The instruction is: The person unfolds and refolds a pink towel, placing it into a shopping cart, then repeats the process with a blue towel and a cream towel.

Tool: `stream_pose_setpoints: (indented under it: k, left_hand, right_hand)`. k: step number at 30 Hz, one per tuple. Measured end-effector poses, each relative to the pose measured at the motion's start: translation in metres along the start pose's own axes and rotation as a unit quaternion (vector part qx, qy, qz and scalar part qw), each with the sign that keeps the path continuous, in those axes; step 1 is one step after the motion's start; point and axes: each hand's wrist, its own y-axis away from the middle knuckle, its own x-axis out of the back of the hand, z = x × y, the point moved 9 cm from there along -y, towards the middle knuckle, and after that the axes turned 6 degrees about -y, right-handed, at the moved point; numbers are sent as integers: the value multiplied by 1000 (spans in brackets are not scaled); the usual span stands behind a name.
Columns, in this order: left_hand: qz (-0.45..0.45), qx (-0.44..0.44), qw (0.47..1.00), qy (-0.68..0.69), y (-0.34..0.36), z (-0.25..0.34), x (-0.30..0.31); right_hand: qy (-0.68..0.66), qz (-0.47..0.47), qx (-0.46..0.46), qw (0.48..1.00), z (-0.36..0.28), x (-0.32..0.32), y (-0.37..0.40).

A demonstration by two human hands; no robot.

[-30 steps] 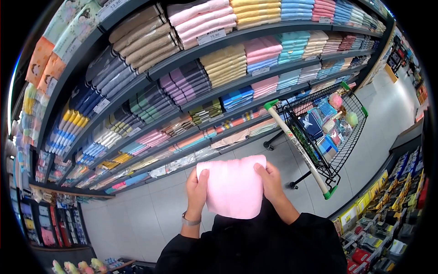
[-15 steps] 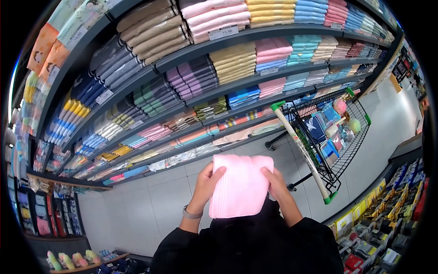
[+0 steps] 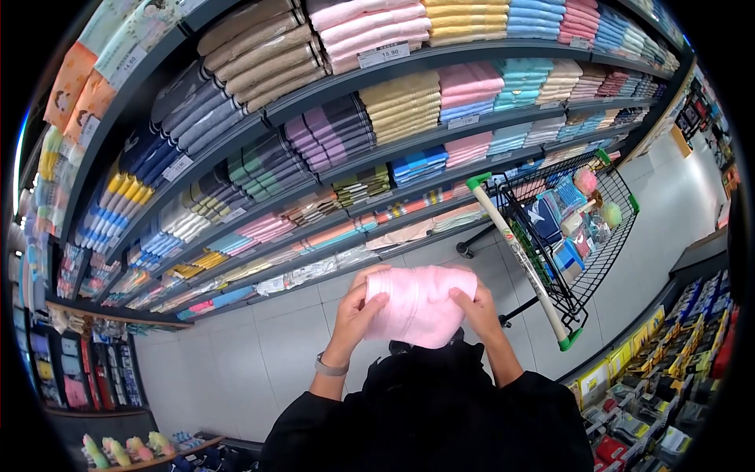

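A folded pink towel [image 3: 417,307] is stretched between my two hands in front of my body. My left hand [image 3: 355,307] grips its left edge, thumb on top and the other fingers hidden behind the cloth. On the opposite edge my right hand [image 3: 475,307] holds it the same way. The towel sags and bulges a little in the middle, and its lower edge curls under. A grey band [image 3: 331,365] circles my left wrist.
Shelves [image 3: 346,169] of folded towels in stacks curve across the front and left. A shopping cart [image 3: 523,271] with a green-tipped handle and goods inside stands at the right on the tiled floor [image 3: 299,334]. Packaged goods [image 3: 629,425] hang at lower right.
The towel's lower part has folded up and under, so it looks shorter and more crumpled. Both hands keep hold of its sides. Cart and shelves stay put.
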Motion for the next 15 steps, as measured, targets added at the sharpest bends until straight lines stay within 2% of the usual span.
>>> stream_pose_setpoints:
  k: [3,5,8,10,13,15]
  left_hand:
    - [-37,-14,999,-17,0,-1,-7]
    - [-69,-56,994,-70,0,9,-17]
    - [-92,-28,991,-93,0,2,-25]
    - [-60,7,995,-77,-1,-7,-19]
    - [-19,52,997,-46,-1,-18,-11]
    - [2,70,997,-18,0,-21,-8]
  right_hand:
    - [-141,77,-167,973,41,14,8]
    - [-199,98,-198,955,44,14,6]
    - [-220,89,-240,941,57,17,10]
    - [-213,69,-268,937,62,16,17]
    - [-191,32,-255,948,47,6,23]
    - [-177,16,-175,968,32,0,15]
